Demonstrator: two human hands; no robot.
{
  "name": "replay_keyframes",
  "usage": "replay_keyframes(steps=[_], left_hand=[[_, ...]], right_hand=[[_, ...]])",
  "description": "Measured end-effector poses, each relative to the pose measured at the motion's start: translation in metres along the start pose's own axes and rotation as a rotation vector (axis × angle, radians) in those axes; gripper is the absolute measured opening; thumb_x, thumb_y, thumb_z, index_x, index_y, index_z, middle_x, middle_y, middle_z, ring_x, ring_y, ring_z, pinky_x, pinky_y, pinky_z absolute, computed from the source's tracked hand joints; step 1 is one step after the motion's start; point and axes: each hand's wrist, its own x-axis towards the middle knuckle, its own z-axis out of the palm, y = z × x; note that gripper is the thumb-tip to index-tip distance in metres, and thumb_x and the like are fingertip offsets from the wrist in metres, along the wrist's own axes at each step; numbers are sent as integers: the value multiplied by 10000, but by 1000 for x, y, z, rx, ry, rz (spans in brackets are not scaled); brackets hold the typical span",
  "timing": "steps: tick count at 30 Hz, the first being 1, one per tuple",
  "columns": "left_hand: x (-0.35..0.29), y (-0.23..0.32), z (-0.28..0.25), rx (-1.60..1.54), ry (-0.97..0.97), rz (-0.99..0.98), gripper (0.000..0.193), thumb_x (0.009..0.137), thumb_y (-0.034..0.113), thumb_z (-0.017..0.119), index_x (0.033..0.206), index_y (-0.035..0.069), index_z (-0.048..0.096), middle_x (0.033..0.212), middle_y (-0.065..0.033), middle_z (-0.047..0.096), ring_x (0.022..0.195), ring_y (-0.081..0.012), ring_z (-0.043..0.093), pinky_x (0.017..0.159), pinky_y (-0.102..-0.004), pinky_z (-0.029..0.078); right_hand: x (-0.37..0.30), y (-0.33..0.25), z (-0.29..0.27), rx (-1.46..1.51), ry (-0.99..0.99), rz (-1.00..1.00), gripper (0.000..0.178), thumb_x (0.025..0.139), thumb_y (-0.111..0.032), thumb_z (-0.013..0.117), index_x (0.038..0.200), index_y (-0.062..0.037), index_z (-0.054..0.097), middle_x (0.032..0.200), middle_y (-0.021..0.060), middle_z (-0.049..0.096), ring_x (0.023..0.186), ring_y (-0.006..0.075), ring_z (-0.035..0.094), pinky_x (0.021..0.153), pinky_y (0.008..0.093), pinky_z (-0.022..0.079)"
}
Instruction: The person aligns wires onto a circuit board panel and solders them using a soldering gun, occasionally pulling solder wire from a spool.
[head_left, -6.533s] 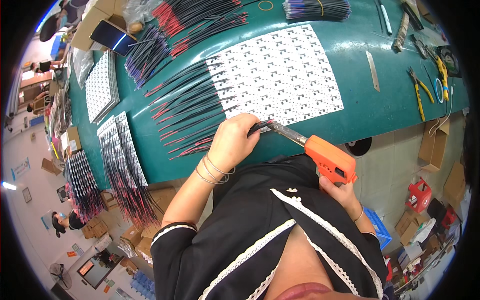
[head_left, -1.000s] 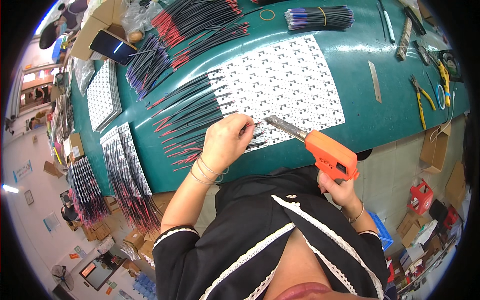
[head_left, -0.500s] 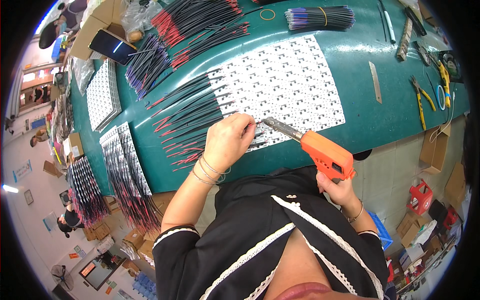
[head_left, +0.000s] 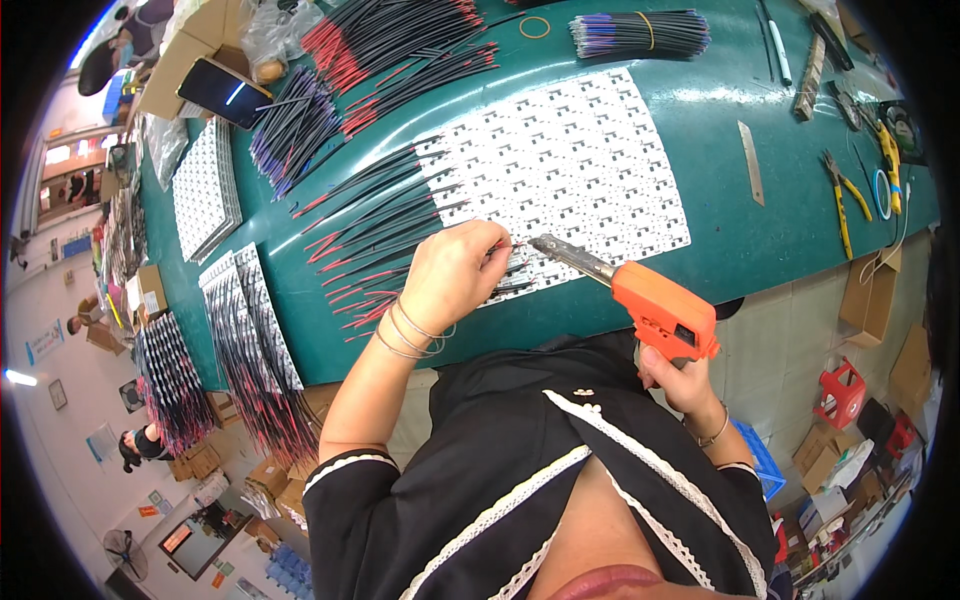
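Observation:
My right hand (head_left: 680,378) is wrapped round the grip of an orange soldering gun (head_left: 665,312). Its metal barrel points left, with the tip over the lower part of a white circuit board panel (head_left: 570,160) lying flat on the bench. Just left of that tip, my left hand (head_left: 455,270) pinches a thin wire (head_left: 515,245) against the panel; the fingers hide most of it. Black wires with red ends (head_left: 375,235) stick out leftward in rows from the panel's left side, some passing under my left hand.
Loose black-and-red wires (head_left: 390,45) and purple-ended wires (head_left: 295,130) lie at the back left by a phone (head_left: 225,92). Stacked panels (head_left: 205,190) and wired panels (head_left: 250,320) sit at left. A banded wire bundle (head_left: 640,35), steel ruler (head_left: 750,163) and pliers (head_left: 845,205) lie farther right.
The soldering gun and my right hand have shifted slightly right, so the tip stands a little farther from my left fingers. My left hand has barely moved and keeps its pinch.

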Motion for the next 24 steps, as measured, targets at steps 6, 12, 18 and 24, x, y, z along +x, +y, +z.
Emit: replay_keyframes(steps=[6, 12, 18, 24], left_hand=[[0, 1, 0, 50, -4, 49, 29, 724, 89, 577, 726, 65, 561, 673, -80, 567, 606, -267, 568, 518, -351, 447], [-1, 4, 2, 143, -4, 80, 31, 718, 79, 588, 740, 69, 569, 663, -72, 557, 585, -254, 563, 513, -334, 448], [-2, 4, 1, 162, -23, 91, 41, 735, 100, 577, 758, 74, 555, 666, -71, 548, 611, -265, 566, 514, -350, 455], [-5, -5, 3, 62, -11, 98, 63, 747, 56, 557, 809, 53, 568, 698, -100, 573, 623, -278, 573, 547, -343, 462]], right_hand=[[0, 2, 3, 2, 19, 46, 369, 804, -91, 587, 1131, 11, 449, 762, 38, 542, 509, 61, 484, 427, 202, 408], [0, -3, 7, -51, 38, 26, 337, 810, -132, 574, 1084, 24, 456, 656, 30, 514, 465, 72, 463, 420, 210, 395], [-3, -1, 1, -29, 65, -25, 292, 814, -133, 565, 1038, 32, 473, 588, 26, 504, 441, 82, 459, 418, 217, 389], [-7, -1, 0, 10, 57, -23, 263, 809, -85, 572, 1033, 20, 485, 638, 36, 529, 471, 83, 484, 426, 217, 405]])
